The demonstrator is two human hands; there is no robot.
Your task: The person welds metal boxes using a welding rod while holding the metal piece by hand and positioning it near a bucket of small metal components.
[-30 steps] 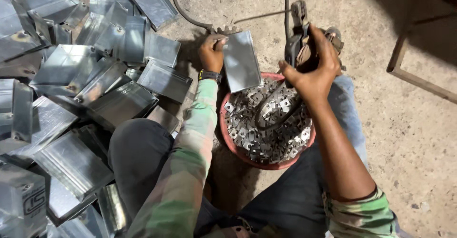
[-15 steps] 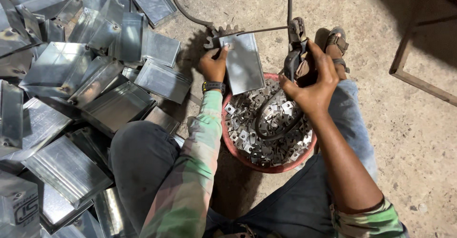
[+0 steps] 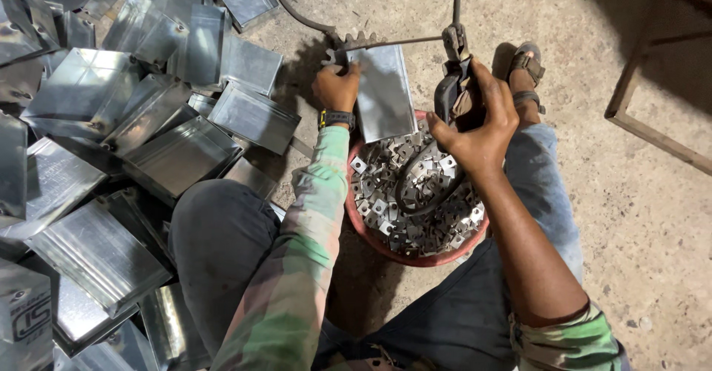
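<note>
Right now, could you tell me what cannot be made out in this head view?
- Tool handle: wrapped by the right hand, shape hidden.
- Metal sheet: left edge covered by the left hand.
- Red bowl: bottom buried under small metal pieces.
- Cable: cut off by the top edge.

Red bowl [image 3: 386, 246], silvery grey metal box [image 3: 383, 93], green-and-pink plaid sleeve [image 3: 308, 223].

Hidden and cut-off parts — head view

The left hand [image 3: 337, 88] covers the near left edge of the metal sheet [image 3: 383, 93]; the sheet hides the red basin [image 3: 415, 246]'s far rim. The right hand [image 3: 478, 130] wraps the tool [image 3: 454, 93], so its grip is unseen. The hose [image 3: 297, 11] leaves at the top edge — the pile of metal trays [image 3: 111, 156] runs off the left and bottom edges.
</note>
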